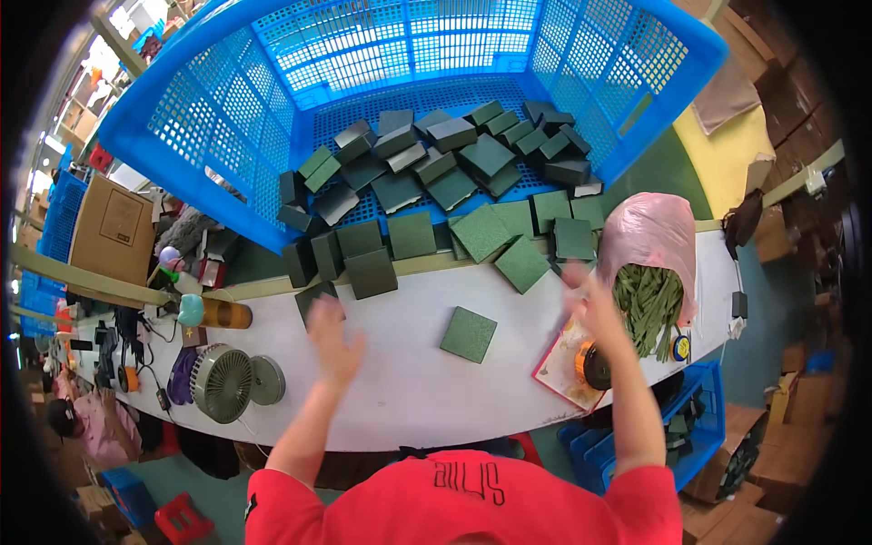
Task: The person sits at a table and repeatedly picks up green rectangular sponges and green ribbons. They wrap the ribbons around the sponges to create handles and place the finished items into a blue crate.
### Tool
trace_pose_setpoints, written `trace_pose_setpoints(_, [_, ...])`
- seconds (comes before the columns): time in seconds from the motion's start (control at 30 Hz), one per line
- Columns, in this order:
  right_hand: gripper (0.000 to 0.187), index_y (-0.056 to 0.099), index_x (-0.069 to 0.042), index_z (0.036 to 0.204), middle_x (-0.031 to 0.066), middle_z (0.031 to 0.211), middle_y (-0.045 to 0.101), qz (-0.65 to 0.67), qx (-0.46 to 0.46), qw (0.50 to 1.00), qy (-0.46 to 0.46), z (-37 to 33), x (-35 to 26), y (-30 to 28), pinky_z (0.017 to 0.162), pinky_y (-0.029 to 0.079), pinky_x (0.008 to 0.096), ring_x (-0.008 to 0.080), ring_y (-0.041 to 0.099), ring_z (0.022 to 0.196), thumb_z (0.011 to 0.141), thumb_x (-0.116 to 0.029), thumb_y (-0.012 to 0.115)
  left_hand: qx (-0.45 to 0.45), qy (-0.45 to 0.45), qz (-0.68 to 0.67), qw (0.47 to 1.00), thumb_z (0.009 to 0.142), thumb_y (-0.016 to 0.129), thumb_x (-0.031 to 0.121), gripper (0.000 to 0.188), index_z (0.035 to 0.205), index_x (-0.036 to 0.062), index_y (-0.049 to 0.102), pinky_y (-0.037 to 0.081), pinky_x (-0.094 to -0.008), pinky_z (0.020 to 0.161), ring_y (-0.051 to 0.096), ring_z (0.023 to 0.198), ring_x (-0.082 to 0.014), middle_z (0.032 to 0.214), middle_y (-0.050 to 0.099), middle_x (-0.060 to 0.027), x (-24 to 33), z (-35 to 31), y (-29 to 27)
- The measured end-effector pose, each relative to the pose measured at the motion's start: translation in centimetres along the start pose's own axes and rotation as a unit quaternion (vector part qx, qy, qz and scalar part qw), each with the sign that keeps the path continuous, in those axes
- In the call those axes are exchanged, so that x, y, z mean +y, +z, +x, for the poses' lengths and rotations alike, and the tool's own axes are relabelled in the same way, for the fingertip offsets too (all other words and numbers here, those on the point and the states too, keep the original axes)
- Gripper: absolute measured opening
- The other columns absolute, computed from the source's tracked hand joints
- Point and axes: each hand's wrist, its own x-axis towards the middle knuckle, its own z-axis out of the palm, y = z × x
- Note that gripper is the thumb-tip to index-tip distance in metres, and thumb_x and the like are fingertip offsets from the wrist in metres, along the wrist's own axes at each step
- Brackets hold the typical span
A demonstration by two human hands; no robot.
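Reaching forward on the left, my left hand point(332, 343) is blurred, its thumb spread from the fingers. Its fingertips are at the near edge of a dark green box point(314, 302); whether they touch it I cannot tell. My right hand point(590, 304), also blurred, has its fingers apart just below a green square box piece point(573, 239), with nothing visible in it. Between the hands a speckled green square piece point(469, 334) lies alone on the white table point(409, 391). More green squares point(480, 232) and dark boxes point(371, 273) line the table's far side.
A large blue crate point(409, 14) lies beyond the table, its open side toward me, with many small green boxes inside. A pink bag point(649, 227) of green strips point(648, 304) stands right, beside a red-edged board point(563, 372) with a tape roll point(595, 365). Left stands a fan point(223, 383).
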Motion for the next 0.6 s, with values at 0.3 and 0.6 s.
trace_pose_setpoints(0.3, [0.083, 0.047, -0.024, 0.150, 0.0268, 0.147, 0.049, -0.230, 0.117, 0.926, 0.275, 21.2, 16.5, 2.4, 0.116, 0.027, 0.0561, 0.0407, 0.042, 0.141, 0.078, -0.053, 0.076, -0.011, -0.263, -0.345, 0.901, 0.088, 0.076, 0.013, 0.097, 0.164, 0.0162, 0.015, 0.051, -0.0354, 0.093, 0.060, 0.112, -0.0260, 0.145, 0.047, -0.0172, -7.6, 7.8, 3.6])
trace_pose_setpoints(0.6, [0.049, 0.061, -0.012, 0.132, 0.0190, 0.118, 0.069, -0.018, 0.174, 0.979, 0.101, 16.1, 10.6, 6.5, 0.091, 0.049, 0.0446, 0.0332, 0.067, 0.106, 0.084, -0.012, 0.068, -0.130, -0.304, -0.305, 0.893, 0.093, 0.067, 0.006, 0.050, 0.141, 0.0040, 0.053, 0.055, -0.0323, 0.080, 0.067, 0.093, -0.0187, 0.131, 0.061, -0.0156, -3.0, -3.3, 6.8])
